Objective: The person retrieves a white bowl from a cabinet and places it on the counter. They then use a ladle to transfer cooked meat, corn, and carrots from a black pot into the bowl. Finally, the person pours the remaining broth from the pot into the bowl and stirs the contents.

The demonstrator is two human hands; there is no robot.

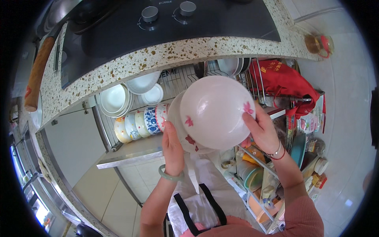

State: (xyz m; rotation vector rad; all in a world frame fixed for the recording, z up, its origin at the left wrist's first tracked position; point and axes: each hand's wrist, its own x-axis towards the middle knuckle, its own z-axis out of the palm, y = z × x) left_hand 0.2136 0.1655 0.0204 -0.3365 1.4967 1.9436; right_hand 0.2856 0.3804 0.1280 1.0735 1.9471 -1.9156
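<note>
My right hand [261,129] grips the right rim of a large white bowl [217,112] with pink flowers, thumb on the surface facing me. Partly behind this bowl is a white plate [175,122] with dark red flower marks. The left hand [172,148] is closed at the plate's left edge, its thumb pointing up and its other fingers mostly hidden. Both dishes are held over a pulled-out wire dish drawer [173,85]. Beside my left hand, a row of patterned bowls [151,119] stands on edge in the drawer.
White dishes [113,98] lie at the drawer's left, with more plates [229,65] at its back. Above it runs a speckled countertop [169,51] with a black cooktop [197,23]. A red bag [280,81] and a crowded pull-out rack [256,193] are on the right.
</note>
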